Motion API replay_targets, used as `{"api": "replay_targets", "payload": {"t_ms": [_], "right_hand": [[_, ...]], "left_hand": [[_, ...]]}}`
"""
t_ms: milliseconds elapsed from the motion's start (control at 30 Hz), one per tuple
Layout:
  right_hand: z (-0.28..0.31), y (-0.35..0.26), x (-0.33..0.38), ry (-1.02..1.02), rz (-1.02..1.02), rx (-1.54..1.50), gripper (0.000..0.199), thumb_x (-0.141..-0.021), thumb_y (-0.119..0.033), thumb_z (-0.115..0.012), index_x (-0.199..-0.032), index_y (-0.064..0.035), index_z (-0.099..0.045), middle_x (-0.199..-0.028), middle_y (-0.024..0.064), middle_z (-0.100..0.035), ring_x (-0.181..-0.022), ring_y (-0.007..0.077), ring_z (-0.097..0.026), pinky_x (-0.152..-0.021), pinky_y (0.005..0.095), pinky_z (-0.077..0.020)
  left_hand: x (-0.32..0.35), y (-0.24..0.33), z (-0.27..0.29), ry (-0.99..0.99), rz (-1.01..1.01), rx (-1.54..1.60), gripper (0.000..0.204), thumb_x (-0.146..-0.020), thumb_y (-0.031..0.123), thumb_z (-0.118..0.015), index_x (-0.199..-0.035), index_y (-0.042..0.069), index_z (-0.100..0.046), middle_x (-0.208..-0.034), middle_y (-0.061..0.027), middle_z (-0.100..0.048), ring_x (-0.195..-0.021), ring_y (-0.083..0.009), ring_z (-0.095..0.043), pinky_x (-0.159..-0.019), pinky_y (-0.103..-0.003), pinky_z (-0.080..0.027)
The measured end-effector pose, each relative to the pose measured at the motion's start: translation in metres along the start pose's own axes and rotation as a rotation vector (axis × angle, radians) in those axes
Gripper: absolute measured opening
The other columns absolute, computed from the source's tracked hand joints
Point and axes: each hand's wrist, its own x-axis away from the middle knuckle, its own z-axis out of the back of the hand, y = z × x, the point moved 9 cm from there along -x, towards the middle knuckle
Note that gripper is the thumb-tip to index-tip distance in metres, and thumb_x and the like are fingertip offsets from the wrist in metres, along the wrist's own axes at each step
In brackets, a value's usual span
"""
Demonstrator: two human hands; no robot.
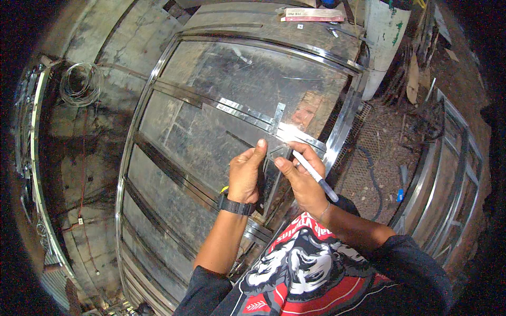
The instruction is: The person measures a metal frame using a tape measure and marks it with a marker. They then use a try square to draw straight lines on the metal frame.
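Observation:
In my right hand (pixel 304 179) is a white marker pen (pixel 310 164), its darker end slanting down toward my wrist. My left hand (pixel 245 171) has its thumb up and its fingers curled at the edge of a dark, narrow metal piece (pixel 272 181) between my hands. The thumb of my right hand lies close to that piece too; whether it touches is unclear. Just beyond my fingertips, a shiny flat metal strip (pixel 245 115) with handwritten marks lies across a frame bar. A short upright metal strip (pixel 279 115) crosses it near its middle.
A large metal frame (pixel 130 129) with several crossbars lies over dark sheets. A long box (pixel 311 15) rests at the far edge. Coiled wire (pixel 80 84) is on the left floor. More metal frames (pixel 421 179) stand right, beside mesh (pixel 363 142) and a dark cable (pixel 373 174).

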Motion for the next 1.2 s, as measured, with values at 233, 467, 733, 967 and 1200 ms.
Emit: {"api": "replay_targets", "payload": {"t_ms": [233, 467, 733, 967, 1200], "right_hand": [[-0.002, 0.002, 0.000, -0.010, 0.036, 0.030, 0.043, -0.096, -0.012, -0.076, -0.132, -0.0021, -0.056, -0.101, 0.0008, -0.065, -0.085, 0.0048, -0.058, -0.073, 0.0207, -0.0476], [-0.010, -0.007, 0.003, -0.005, -0.082, -0.031, 0.041, -0.096, -0.012, -0.075, -0.131, -0.0021, -0.056, -0.101, 0.0017, -0.066, -0.089, 0.0070, -0.061, -0.078, 0.0224, -0.0509], [-0.012, -0.003, -0.002, -0.054, -0.051, -0.038, 0.042, -0.095, -0.011, -0.076, -0.131, -0.0029, -0.056, -0.095, -0.0010, -0.066, -0.080, 0.0043, -0.059, -0.072, 0.0213, -0.0486], [-0.018, -0.004, -0.002, -0.071, -0.041, -0.086, 0.040, -0.096, -0.007, -0.074, -0.131, -0.0018, -0.055, -0.103, 0.0020, -0.068, -0.088, 0.0062, -0.063, -0.077, 0.0228, -0.0516], [-0.019, -0.006, -0.001, -0.099, -0.058, -0.066, 0.041, -0.097, -0.006, -0.073, -0.131, -0.0009, -0.053, -0.106, 0.0035, -0.068, -0.093, 0.0074, -0.064, -0.082, 0.0225, -0.0521]], "left_hand": [[0.002, 0.007, 0.003, 0.039, -0.103, -0.021, 0.031, -0.097, 0.032, -0.076, -0.088, 0.003, -0.071, -0.083, -0.0035, -0.071, -0.070, -0.0094, -0.062, -0.064, -0.026, -0.049], [-0.004, 0.008, 0.009, 0.035, -0.100, 0.026, 0.027, -0.096, 0.029, -0.078, -0.083, 0.006, -0.069, -0.080, -0.0019, -0.070, -0.067, -0.0087, -0.060, -0.063, -0.025, -0.048], [-0.001, 0.007, 0.007, 0.023, -0.007, 0.076, 0.024, -0.098, 0.029, -0.074, -0.085, 0.009, -0.068, -0.080, -0.0009, -0.069, -0.066, -0.0108, -0.060, -0.062, -0.029, -0.048], [0.000, 0.013, 0.008, -0.028, -0.029, 0.041, 0.028, -0.099, 0.031, -0.073, -0.089, 0.005, -0.069, -0.084, -0.0030, -0.070, -0.071, -0.0102, -0.061, -0.067, -0.028, -0.049], [0.001, 0.013, 0.006, -0.042, -0.022, 0.052, 0.029, -0.099, 0.031, -0.073, -0.092, 0.003, -0.069, -0.087, -0.0049, -0.072, -0.074, -0.0109, -0.063, -0.069, -0.028, -0.050]]}}
